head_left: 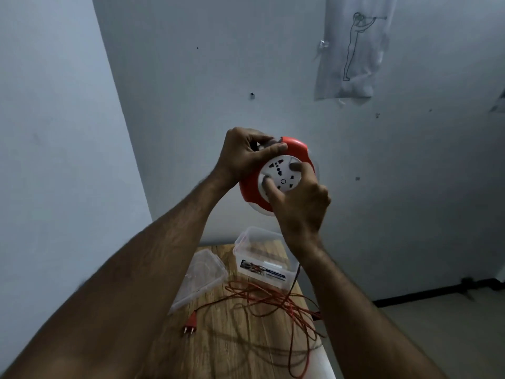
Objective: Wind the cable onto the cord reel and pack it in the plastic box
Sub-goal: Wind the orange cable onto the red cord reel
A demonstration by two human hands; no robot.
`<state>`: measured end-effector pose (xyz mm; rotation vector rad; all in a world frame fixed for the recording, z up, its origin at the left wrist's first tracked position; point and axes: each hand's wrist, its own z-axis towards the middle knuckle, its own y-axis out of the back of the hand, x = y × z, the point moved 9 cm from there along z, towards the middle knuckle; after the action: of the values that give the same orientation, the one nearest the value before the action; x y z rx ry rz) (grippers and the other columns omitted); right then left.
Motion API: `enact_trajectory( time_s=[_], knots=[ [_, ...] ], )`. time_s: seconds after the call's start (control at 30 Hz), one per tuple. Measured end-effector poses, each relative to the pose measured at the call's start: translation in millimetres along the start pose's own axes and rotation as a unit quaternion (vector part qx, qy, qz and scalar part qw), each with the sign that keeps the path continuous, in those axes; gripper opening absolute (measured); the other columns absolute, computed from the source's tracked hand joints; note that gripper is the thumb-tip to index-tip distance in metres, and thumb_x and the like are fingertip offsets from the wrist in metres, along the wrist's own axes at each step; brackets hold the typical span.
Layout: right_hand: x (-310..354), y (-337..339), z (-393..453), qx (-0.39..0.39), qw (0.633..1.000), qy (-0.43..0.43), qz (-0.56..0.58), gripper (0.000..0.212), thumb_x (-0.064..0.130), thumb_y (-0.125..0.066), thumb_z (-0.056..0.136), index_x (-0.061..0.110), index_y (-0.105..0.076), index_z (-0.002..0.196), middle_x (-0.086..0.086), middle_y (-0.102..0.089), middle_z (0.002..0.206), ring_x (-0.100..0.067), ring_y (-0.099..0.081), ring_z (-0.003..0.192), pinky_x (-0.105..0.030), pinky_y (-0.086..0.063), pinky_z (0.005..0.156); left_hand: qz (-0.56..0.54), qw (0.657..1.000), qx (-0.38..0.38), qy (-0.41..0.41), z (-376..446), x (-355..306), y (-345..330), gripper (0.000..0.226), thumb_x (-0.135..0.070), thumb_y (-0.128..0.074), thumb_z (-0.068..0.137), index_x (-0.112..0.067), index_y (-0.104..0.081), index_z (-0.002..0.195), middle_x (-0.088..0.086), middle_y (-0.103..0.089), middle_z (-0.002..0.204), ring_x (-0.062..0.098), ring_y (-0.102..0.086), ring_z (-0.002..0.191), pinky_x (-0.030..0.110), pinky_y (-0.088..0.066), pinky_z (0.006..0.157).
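Observation:
I hold a round red and white cord reel point(296, 149) up in the air in front of the wall. My left hand point(244, 155) grips its upper left rim, thumb across the red shell. My right hand point(299, 203) is on the white socket face, with two fingertips pressed into the disc's recesses. The red cable point(273, 305) lies in loose tangled loops on the wooden table point(218, 348) below, and its red plug point(190, 326) rests at the left of the loops. A clear plastic box point(262, 258) stands open at the table's far end.
The box's clear lid point(202, 277) lies to the left of the box, at the table's left edge. Walls close in behind and to the left. A sheet with a line drawing point(355, 47) is taped high on the wall. Bare floor lies to the right.

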<state>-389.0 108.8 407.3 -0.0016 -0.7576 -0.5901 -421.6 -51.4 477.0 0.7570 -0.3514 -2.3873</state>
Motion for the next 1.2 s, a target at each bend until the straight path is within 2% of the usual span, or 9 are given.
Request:
enact_trajectory(
  time_s=[0.13,0.27,0.37,0.47,0.53,0.6,0.67,0.8,1.2],
  knots=[
    [-33,-20,-17,-0.003,0.936,-0.298,0.188,0.057,0.044,-0.084,0.078,0.016,-0.057,0.120,-0.006,-0.068,0.116,-0.019,-0.073,0.096,-0.031,-0.065,0.065,0.025,0.999,0.000,-0.021,2,-5,-3,0.036,-0.036,-0.081,0.085,-0.005,-0.080,0.102,0.008,-0.079,0.088,0.016,-0.073,0.072,0.035,-0.060,0.063],
    [-37,-48,-51,-0.003,0.706,-0.557,0.437,0.047,0.033,-0.084,0.082,0.007,-0.058,0.111,-0.017,-0.074,0.095,-0.020,-0.074,0.066,-0.025,-0.057,0.050,0.027,0.999,0.013,-0.025,-1,-3,-7,0.039,-0.040,-0.079,0.085,-0.006,-0.080,0.102,0.009,-0.079,0.090,0.016,-0.075,0.074,0.038,-0.061,0.064],
    [-28,-56,-56,0.017,0.610,-0.604,0.513,0.051,0.031,-0.080,0.087,0.005,-0.055,0.123,-0.022,-0.074,0.101,-0.018,-0.072,0.058,-0.021,-0.052,0.043,0.026,0.999,0.015,-0.024,-4,0,-7,0.034,-0.035,-0.080,0.086,-0.005,-0.079,0.103,0.009,-0.079,0.092,0.014,-0.075,0.075,0.034,-0.062,0.064],
    [-31,-50,-53,0.054,0.654,-0.586,0.476,0.045,0.035,-0.076,0.090,0.006,-0.057,0.118,-0.020,-0.075,0.097,-0.022,-0.076,0.066,-0.022,-0.052,0.043,0.021,0.999,0.012,-0.022,-2,0,-5,0.035,-0.035,-0.080,0.086,-0.004,-0.079,0.103,0.010,-0.079,0.092,0.015,-0.075,0.074,0.032,-0.062,0.063],
    [-34,-37,-47,0.066,0.746,-0.520,0.410,0.034,0.036,-0.073,0.093,0.007,-0.060,0.107,-0.016,-0.077,0.087,-0.018,-0.074,0.063,-0.023,-0.052,0.044,0.020,1.000,0.008,-0.021,1,0,-1,0.035,-0.036,-0.079,0.087,-0.005,-0.080,0.101,0.010,-0.079,0.090,0.016,-0.075,0.072,0.031,-0.061,0.061],
    [-30,-10,-25,0.033,0.912,-0.319,0.256,0.024,0.033,-0.071,0.094,0.012,-0.061,0.100,-0.007,-0.076,0.087,-0.012,-0.072,0.064,-0.027,-0.059,0.051,0.019,1.000,0.003,-0.015,2,1,2,0.032,-0.034,-0.080,0.087,-0.005,-0.080,0.100,0.009,-0.079,0.089,0.015,-0.075,0.071,0.028,-0.060,0.061],
    [2,10,-10,0.000,0.996,-0.023,0.083,0.016,0.026,-0.069,0.096,0.013,-0.064,0.103,-0.003,-0.072,0.099,-0.012,-0.072,0.075,-0.032,-0.063,0.060,0.017,1.000,0.013,-0.016,1,2,1,0.031,-0.033,-0.080,0.088,-0.005,-0.080,0.102,0.009,-0.079,0.091,0.014,-0.075,0.073,0.029,-0.061,0.063],
    [26,-19,-25,0.154,0.935,0.274,-0.164,0.028,0.013,-0.058,0.093,0.013,-0.065,0.120,-0.022,-0.049,0.141,-0.038,-0.071,0.088,-0.042,-0.064,0.063,0.006,0.999,0.031,-0.022,-1,1,-4,0.032,-0.034,-0.078,0.088,-0.006,-0.079,0.103,0.008,-0.079,0.091,0.014,-0.076,0.075,0.028,-0.062,0.064],
    [21,-19,-19,0.184,0.870,0.347,-0.300,0.046,0.019,-0.075,0.087,0.023,-0.067,0.133,-0.032,-0.054,0.138,-0.044,-0.074,0.081,-0.047,-0.064,0.059,-0.024,0.999,0.028,-0.008,2,-1,0,0.031,-0.032,-0.079,0.087,-0.004,-0.079,0.102,0.006,-0.078,0.089,0.015,-0.076,0.075,0.032,-0.062,0.065]
  ],
)
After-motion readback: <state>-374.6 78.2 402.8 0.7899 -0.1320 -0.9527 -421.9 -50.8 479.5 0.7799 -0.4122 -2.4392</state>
